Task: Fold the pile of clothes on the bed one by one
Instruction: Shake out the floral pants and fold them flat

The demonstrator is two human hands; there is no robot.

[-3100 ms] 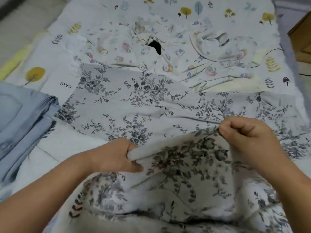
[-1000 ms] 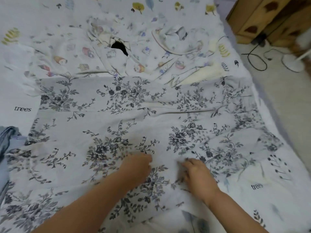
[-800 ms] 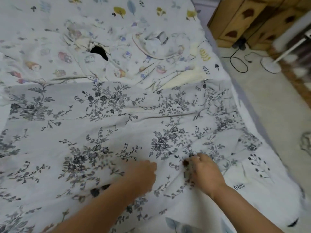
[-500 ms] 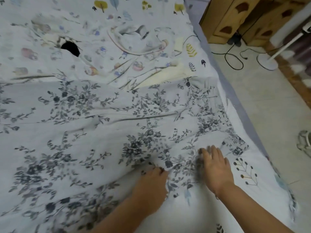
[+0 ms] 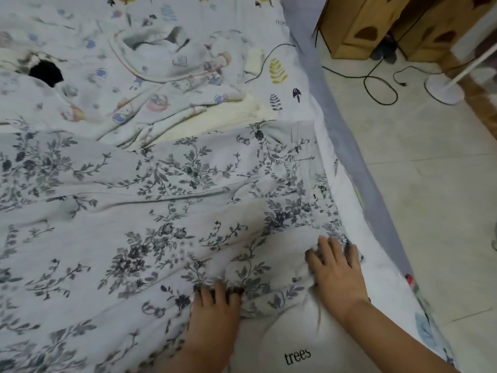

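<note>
Both bare forearms reached up from the near edge of the view, the left one rising almost straight from the bottom centre and the right one slanting in from the near right corner. The left hand point(image 5: 215, 310) lay palm down with its back to the camera, its fingers point(image 5: 212, 290) bent at the tips and blurred, so how they gripped could not be told. The right hand point(image 5: 336, 270) sat farther and to the right, well apart from the left, palm down with its fingers point(image 5: 326, 246) stretched out and slightly spread, pointing away.
</note>
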